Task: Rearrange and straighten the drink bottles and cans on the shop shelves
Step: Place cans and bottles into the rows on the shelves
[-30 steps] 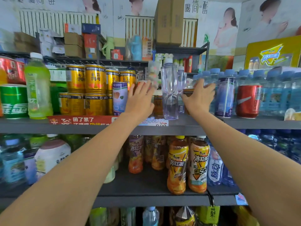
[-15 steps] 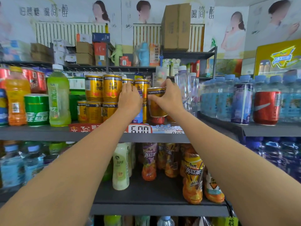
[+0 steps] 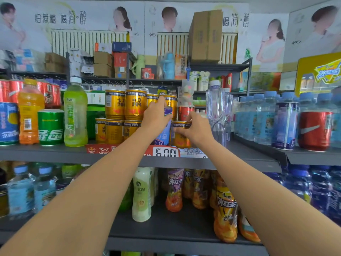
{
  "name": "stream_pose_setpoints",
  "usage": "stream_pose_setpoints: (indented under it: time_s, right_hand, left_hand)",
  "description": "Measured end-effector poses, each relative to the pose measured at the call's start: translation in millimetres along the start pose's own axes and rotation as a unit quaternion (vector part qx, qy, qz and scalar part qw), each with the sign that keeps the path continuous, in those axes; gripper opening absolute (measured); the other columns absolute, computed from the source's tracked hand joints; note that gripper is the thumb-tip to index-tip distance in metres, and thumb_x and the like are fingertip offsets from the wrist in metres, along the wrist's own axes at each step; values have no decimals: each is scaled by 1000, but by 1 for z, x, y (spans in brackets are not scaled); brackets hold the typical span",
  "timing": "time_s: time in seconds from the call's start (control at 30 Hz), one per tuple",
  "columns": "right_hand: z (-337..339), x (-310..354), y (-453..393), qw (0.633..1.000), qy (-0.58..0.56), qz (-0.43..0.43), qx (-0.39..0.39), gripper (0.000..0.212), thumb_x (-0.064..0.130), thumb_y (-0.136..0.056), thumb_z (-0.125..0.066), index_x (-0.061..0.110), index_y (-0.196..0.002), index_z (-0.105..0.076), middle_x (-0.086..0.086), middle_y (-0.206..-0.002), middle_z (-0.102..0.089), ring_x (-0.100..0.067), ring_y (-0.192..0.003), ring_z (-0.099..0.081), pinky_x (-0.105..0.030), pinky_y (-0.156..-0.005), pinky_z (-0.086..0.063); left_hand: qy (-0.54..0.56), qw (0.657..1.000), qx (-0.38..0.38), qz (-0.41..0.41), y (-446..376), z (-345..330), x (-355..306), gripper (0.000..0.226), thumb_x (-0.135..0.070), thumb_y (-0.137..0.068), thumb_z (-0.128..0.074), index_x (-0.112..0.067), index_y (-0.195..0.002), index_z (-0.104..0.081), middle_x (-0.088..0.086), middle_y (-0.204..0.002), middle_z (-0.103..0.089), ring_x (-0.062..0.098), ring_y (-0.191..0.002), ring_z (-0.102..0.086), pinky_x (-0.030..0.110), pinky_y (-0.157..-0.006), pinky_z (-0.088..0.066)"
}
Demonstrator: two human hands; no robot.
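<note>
On the grey shelf (image 3: 55, 154), left hand (image 3: 154, 117) grips blue can (image 3: 165, 133), right hand (image 3: 195, 129) gold can (image 3: 181, 139).

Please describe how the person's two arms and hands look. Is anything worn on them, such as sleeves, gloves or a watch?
Both forearms are bare as far as the picture shows: no sleeves are visible. The left hand and the right hand wear no gloves. No watch, bracelet or ring can be seen on either wrist or on the fingers.

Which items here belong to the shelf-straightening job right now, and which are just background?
In play: left hand on blue can; right hand gripping gold can; stacked gold cans.
Background: cardboard box; radiator; wall posters.
</note>
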State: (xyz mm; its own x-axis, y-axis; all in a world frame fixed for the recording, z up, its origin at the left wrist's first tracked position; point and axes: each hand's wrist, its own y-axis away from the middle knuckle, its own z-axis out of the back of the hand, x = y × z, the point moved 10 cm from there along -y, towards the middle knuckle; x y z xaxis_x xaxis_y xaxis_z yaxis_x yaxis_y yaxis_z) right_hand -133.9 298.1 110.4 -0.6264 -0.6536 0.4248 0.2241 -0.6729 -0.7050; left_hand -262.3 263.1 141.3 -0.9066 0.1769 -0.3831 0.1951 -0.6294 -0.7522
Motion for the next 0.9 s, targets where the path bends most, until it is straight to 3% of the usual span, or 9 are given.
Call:
stream_pose_setpoints:
  time_s: [0.07,0.17,0.23,0.3,0.5,0.63,0.7,0.8,0.9]
  right_hand:
    - [-3,1,-1,1000,16,6,15,38,36,-76,-74,11,-93,-51,-5,-97,-54,-19,-89,-52,-27,-72,-39]
    - [-8,7,0,997,35,20,63,43,26,-79,-73,7,-113,-54,-10,-125,-39,-19,-101,-45,-24,-85,-37]
    - [-14,10,2,993,53,27,98,52,16,-78,-73,9,-125,-51,-11,-131,-33,-24,-109,-46,-25,-92,-38]
    - [-16,15,2,993,66,35,94,55,7,-78,-71,9,-127,-48,-13,-130,-32,-24,-103,-49,-26,-92,-41]
    - [-38,30,4,997,25,30,70,44,-1,-82,-61,5,-122,-43,-14,-118,-49,-29,-107,-51,-30,-84,-41]
    - [-40,38,4,998,1,39,56,36,-5,-86,-50,1,-121,-47,-17,-111,-60,-31,-104,-56,-32,-82,-44]
    - [-22,34,5,999,-30,26,9,37,-3,-88,-47,4,-124,-47,-13,-106,-64,-26,-97,-59,-32,-80,-47]
    - [22,27,6,988,-129,-1,-90,29,7,-92,-48,5,-121,-49,-8,-99,-62,-16,-82,-54,-22,-66,-42]
    - [44,32,-1,976,-205,15,-71,51,18,-87,-63,9,-132,-40,-1,-107,-55,-13,-95,-52,-23,-78,-42]
  left_hand:
    - [10,1000,-15,-1,-3,8,-2,26,-21,-88,-63,-18,-94,-38,6,-99,-51,23,-83,-58,33,-68,-52]
    - [27,998,-60,-18,-12,35,-14,25,-21,-88,-62,-17,-94,-38,5,-103,-51,18,-86,-52,29,-69,-44]
    - [43,995,-88,-23,-16,56,-24,25,-20,-88,-62,-17,-95,-38,3,-102,-47,15,-88,-48,28,-71,-41]
    - [46,993,-106,-21,-19,70,-27,26,-20,-88,-62,-17,-95,-38,0,-100,-46,15,-89,-47,27,-71,-39]
    - [126,983,-135,-11,-20,88,-19,24,-19,-87,-63,-18,-91,-39,3,-101,-55,24,-87,-63,43,-76,-55]
    - [142,979,-147,-25,-18,98,-27,25,-19,-86,-64,-19,-92,-40,3,-105,-55,23,-88,-63,43,-74,-57]
    - [158,976,-145,-20,-17,97,-27,25,-18,-85,-65,-19,-92,-41,6,-109,-56,21,-92,-61,42,-75,-56]
    - [175,975,-135,-14,-14,89,-29,26,-19,-85,-66,-19,-94,-42,4,-112,-57,17,-97,-56,31,-76,-53]
    - [180,977,-115,-24,-13,77,-43,27,-22,-83,-68,-18,-94,-43,3,-110,-58,14,-92,-55,24,-69,-50]
